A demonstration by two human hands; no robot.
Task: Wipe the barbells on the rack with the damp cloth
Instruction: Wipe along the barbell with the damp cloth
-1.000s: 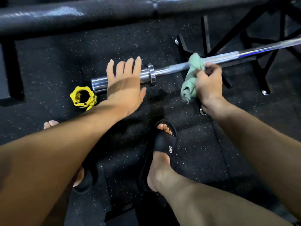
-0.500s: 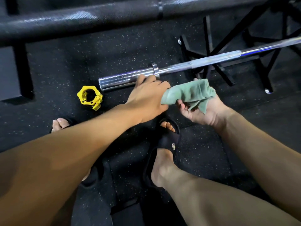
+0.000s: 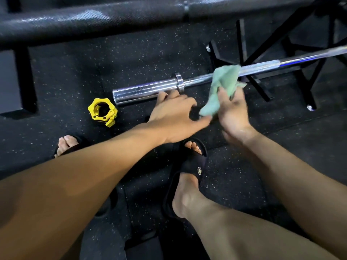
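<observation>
A chrome barbell [image 3: 148,90] lies low over the black rubber floor, its sleeve end at the left and its shaft running up to the right across a black stand [image 3: 252,81]. A green damp cloth [image 3: 224,83] is draped against the shaft just right of the collar. My right hand [image 3: 233,114] holds the cloth, palm up, with the thumb pressed over it. My left hand [image 3: 175,117] hovers just below the sleeve with loosely curled fingers. Its thumb reaches to the cloth's lower corner.
A yellow barbell collar clamp [image 3: 102,112] lies on the floor left of the sleeve. A thick black padded bar [image 3: 112,19] crosses the top. A dark block [image 3: 9,81] stands at the left. My feet in black slides [image 3: 195,164] are below the hands.
My right hand has lifted the cloth from in front of me back up onto the shaft. My left hand has let go of the cloth end and stays near the sleeve.
</observation>
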